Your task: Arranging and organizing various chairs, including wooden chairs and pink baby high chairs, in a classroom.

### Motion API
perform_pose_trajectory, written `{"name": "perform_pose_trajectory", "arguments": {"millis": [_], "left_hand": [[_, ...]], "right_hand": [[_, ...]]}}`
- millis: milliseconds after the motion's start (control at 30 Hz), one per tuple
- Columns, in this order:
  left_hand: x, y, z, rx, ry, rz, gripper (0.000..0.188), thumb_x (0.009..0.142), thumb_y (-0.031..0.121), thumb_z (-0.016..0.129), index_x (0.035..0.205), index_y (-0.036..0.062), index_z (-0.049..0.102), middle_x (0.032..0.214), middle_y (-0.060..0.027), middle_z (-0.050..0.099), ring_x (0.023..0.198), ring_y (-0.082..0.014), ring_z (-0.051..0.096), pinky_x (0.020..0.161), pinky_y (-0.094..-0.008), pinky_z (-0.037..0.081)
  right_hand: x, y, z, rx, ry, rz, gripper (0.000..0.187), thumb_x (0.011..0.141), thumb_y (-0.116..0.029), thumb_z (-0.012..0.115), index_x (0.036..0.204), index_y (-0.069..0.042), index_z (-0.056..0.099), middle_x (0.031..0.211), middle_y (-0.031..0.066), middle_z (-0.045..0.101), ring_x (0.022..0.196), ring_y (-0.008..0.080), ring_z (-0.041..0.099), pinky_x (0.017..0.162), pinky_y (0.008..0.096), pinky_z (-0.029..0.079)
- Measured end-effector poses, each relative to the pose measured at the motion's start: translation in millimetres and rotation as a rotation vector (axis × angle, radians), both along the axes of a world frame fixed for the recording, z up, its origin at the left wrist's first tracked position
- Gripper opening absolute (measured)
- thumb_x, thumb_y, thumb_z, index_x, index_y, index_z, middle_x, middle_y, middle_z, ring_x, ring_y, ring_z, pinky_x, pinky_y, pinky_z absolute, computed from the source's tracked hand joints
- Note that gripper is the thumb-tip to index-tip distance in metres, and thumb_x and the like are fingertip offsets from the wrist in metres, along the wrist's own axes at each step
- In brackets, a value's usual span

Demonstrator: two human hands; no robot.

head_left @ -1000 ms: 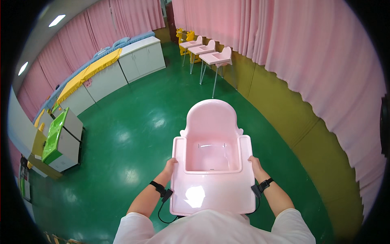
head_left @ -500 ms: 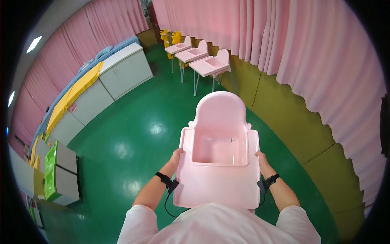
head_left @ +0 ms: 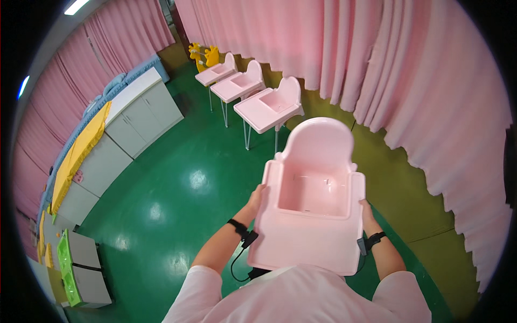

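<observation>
A pink plastic high chair (head_left: 307, 242) is directly before me, its tray toward my body and its rounded backrest away from me. My left hand (head_left: 255, 202) grips the tray's left side, and my right hand (head_left: 368, 214) grips its right side. Fingers on both hands curl under the rim and are partly hidden. The chair's legs are hidden beneath the tray. Each wrist wears a black strap with a small device and a cable.
Three similar high chairs (head_left: 269, 105) stand in a row ahead, with yellow giraffe-shaped pieces (head_left: 204, 55) behind them. Pink curtains (head_left: 334, 48) hang along the right wall. White cabinets (head_left: 142, 116) and a green-fronted unit (head_left: 67, 264) line the left. The floor (head_left: 167, 188) is glossy green.
The row of chairs now appears nearer and further left. The high chair in my hands has shifted right in view and is slightly tilted, with both hands still on its tray.
</observation>
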State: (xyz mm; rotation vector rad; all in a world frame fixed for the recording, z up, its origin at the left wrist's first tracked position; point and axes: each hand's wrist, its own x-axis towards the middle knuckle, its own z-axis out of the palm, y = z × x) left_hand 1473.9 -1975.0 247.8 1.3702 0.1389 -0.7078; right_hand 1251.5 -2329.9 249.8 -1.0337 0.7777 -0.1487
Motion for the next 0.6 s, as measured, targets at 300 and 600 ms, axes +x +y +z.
{"name": "perform_pose_trajectory", "arguments": {"millis": [300, 600], "left_hand": [[193.6, -163.6, -64.6, 0.066, 0.022, -0.369, 0.055, 0.084, 0.043, 0.038, 0.115, -0.0006, 0.053, 0.091, -0.0092, 0.059, 0.081, -0.0193, 0.056, 0.076, -0.0327, 0.044], [296.3, -310.5, -133.0, 0.209, -0.136, -0.632, 0.061, 0.082, 0.047, 0.039, 0.114, -0.0025, 0.054, 0.107, -0.0219, 0.055, 0.094, -0.0288, 0.055, 0.084, -0.0345, 0.041]], "right_hand": [[100.0, -68.6, -26.3, 0.033, 0.018, -0.269, 0.059, 0.086, -0.042, 0.036, 0.126, 0.001, 0.042, 0.12, 0.0164, 0.05, 0.109, 0.0313, 0.049, 0.094, 0.0409, 0.039], [151.3, -141.8, -90.9, 0.008, -0.103, -0.45, 0.059, 0.094, -0.046, 0.021, 0.133, -0.003, 0.032, 0.131, 0.0139, 0.042, 0.116, 0.0303, 0.044, 0.098, 0.0407, 0.036]]}}
